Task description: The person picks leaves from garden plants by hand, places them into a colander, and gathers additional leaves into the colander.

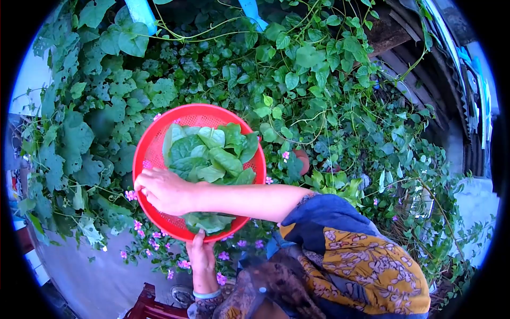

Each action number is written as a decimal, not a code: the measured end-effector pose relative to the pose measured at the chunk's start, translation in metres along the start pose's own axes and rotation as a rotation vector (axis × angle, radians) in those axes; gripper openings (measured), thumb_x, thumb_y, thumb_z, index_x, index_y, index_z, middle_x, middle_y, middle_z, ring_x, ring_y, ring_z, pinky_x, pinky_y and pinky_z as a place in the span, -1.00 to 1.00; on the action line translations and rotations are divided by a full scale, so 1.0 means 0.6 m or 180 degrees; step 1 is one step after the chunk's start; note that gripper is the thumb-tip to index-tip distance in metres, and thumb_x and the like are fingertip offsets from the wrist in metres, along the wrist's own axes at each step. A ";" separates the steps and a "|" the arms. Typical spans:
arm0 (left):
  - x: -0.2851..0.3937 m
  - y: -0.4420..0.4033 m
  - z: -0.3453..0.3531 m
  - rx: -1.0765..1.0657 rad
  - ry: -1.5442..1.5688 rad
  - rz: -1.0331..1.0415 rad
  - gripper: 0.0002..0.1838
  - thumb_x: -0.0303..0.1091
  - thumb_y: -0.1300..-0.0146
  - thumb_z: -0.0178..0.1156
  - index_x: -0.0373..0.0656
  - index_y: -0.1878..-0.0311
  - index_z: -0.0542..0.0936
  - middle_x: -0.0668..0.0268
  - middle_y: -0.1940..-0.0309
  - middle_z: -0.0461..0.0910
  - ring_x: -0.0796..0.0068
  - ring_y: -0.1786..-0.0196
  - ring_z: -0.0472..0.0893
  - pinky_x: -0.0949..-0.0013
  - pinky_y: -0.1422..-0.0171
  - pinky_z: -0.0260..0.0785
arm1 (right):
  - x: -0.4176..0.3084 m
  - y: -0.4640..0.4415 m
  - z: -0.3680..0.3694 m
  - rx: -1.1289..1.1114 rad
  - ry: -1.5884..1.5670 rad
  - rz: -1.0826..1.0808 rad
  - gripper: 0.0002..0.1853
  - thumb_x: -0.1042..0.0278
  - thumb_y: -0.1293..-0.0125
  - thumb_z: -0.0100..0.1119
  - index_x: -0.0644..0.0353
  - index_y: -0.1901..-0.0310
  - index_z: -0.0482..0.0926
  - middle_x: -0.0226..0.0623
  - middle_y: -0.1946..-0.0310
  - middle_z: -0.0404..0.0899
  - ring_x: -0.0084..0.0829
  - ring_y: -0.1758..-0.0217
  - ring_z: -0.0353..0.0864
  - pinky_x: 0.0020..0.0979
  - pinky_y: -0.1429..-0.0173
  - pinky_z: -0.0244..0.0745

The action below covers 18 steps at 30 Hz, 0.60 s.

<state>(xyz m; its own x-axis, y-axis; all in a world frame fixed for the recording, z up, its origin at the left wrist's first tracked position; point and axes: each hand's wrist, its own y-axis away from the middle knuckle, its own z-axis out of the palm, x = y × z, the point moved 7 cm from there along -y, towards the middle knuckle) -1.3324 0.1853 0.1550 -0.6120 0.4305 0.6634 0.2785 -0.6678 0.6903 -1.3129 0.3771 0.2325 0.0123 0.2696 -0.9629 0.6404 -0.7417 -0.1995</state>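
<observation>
A round red plastic colander (248, 123) is held out over the plants, with a pile of loose green leaves (187, 151) inside it. From below, my left hand (201, 254) grips its near rim, the thumb lying over the edge. My right arm crosses above the leaves and covers part of them. At the colander's left rim, my right hand (166, 191) is closed with the knuckles up; its fingertips are hidden, so what they hold cannot be made out.
Dense climbing vines (308, 58) fill the far side, and large holed leaves (77, 141) hang at the left. Pink flowers (183, 263) grow beside the colander above grey paving (90, 271). A dark red chair (154, 308) stands at the bottom, and blue poles (141, 16) rise at the top.
</observation>
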 end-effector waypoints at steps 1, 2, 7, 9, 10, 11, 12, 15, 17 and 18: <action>0.002 0.000 0.002 -0.0020 -0.0012 0.0009 -0.47 -0.50 -0.20 0.04 -0.30 -0.24 0.18 0.09 -0.10 0.35 0.16 -0.09 0.46 0.03 -0.10 0.46 | -0.007 0.000 -0.007 0.0002 -0.0050 -0.0044 -0.85 0.46 -0.23 -0.09 0.24 0.18 0.40 -0.11 0.21 0.43 -0.12 0.07 0.43 -0.14 -0.02 0.32; 0.003 -0.001 0.003 -0.0054 0.0005 0.0007 -0.46 -0.50 -0.19 0.04 -0.31 -0.25 0.17 0.09 -0.12 0.34 0.17 -0.11 0.45 0.04 -0.11 0.45 | -0.015 0.001 -0.014 0.0004 -0.0097 -0.0093 -0.87 0.50 -0.22 -0.09 0.24 0.20 0.40 -0.12 0.23 0.44 -0.12 0.09 0.44 -0.15 -0.02 0.32; 0.003 -0.010 -0.014 -0.0142 0.0007 -0.0116 -0.43 -0.51 -0.19 0.04 -0.31 -0.27 0.15 0.09 -0.16 0.32 0.18 -0.14 0.43 0.06 -0.13 0.43 | -0.068 -0.001 -0.057 0.0059 -0.0620 -0.0186 -0.88 0.56 -0.18 -0.11 0.30 0.31 0.45 -0.11 0.31 0.45 -0.14 0.13 0.46 -0.18 0.03 0.35; 0.002 -0.014 -0.017 -0.0129 0.0031 -0.0140 -0.43 -0.51 -0.18 0.04 -0.31 -0.27 0.16 0.09 -0.15 0.33 0.18 -0.13 0.44 0.06 -0.12 0.43 | -0.085 -0.009 -0.082 0.0092 -0.0717 -0.0199 -0.88 0.55 -0.21 -0.12 0.30 0.29 0.44 -0.12 0.30 0.44 -0.16 0.14 0.46 -0.19 0.04 0.35; 0.001 -0.014 -0.020 -0.0115 0.0039 -0.0157 -0.44 -0.51 -0.18 0.04 -0.30 -0.27 0.16 0.09 -0.15 0.33 0.18 -0.13 0.44 0.07 -0.12 0.43 | -0.096 -0.008 -0.093 0.0032 -0.0601 -0.0197 -0.89 0.53 -0.23 -0.12 0.29 0.28 0.43 -0.14 0.29 0.44 -0.18 0.14 0.46 -0.20 0.05 0.35; 0.000 -0.015 -0.023 -0.0107 0.0036 -0.0161 -0.44 -0.51 -0.18 0.04 -0.30 -0.27 0.17 0.09 -0.14 0.34 0.18 -0.12 0.45 0.07 -0.12 0.43 | -0.100 -0.005 -0.099 -0.0024 -0.0493 -0.0190 -0.89 0.52 -0.25 -0.12 0.28 0.26 0.42 -0.15 0.28 0.44 -0.19 0.14 0.46 -0.21 0.06 0.35; -0.001 -0.018 -0.027 -0.0098 0.0028 -0.0166 -0.44 -0.51 -0.18 0.04 -0.29 -0.27 0.17 0.09 -0.14 0.34 0.18 -0.12 0.45 0.07 -0.12 0.43 | -0.103 -0.001 -0.105 -0.0011 -0.0414 -0.0373 -0.89 0.50 -0.25 -0.11 0.27 0.25 0.42 -0.17 0.29 0.42 -0.20 0.15 0.46 -0.20 0.11 0.35; -0.002 -0.023 -0.036 -0.0117 0.0023 -0.0149 -0.45 -0.52 -0.18 0.05 -0.27 -0.26 0.19 0.11 -0.14 0.34 0.19 -0.12 0.45 0.07 -0.11 0.43 | -0.113 0.021 -0.158 -0.0316 -0.0221 0.0076 -0.88 0.48 -0.24 -0.09 0.25 0.22 0.43 -0.19 0.30 0.41 -0.24 0.13 0.45 -0.23 0.09 0.36; 0.000 -0.026 -0.038 -0.0113 0.0023 -0.0107 -0.46 -0.52 -0.17 0.06 -0.25 -0.25 0.21 0.13 -0.14 0.34 0.21 -0.11 0.45 0.08 -0.10 0.43 | -0.085 0.038 -0.218 0.0213 0.0468 -0.0318 -0.83 0.50 -0.21 -0.05 0.20 0.17 0.45 -0.22 0.26 0.41 -0.34 0.14 0.49 -0.33 0.06 0.41; 0.006 -0.026 -0.038 -0.0091 0.0018 -0.0075 -0.46 -0.53 -0.17 0.07 -0.24 -0.25 0.22 0.14 -0.14 0.34 0.21 -0.11 0.45 0.08 -0.10 0.43 | -0.056 0.047 -0.262 0.0462 0.0496 -0.0001 -0.81 0.50 -0.20 -0.03 0.18 0.14 0.46 -0.26 0.25 0.42 -0.40 0.15 0.50 -0.38 0.07 0.44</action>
<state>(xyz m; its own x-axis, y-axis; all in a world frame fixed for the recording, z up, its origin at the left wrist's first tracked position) -1.3558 0.1833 0.1397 -0.6224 0.4430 0.6453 0.2426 -0.6747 0.6971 -1.1744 0.4439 0.2881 0.1380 0.3533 -0.9253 0.5232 -0.8192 -0.2348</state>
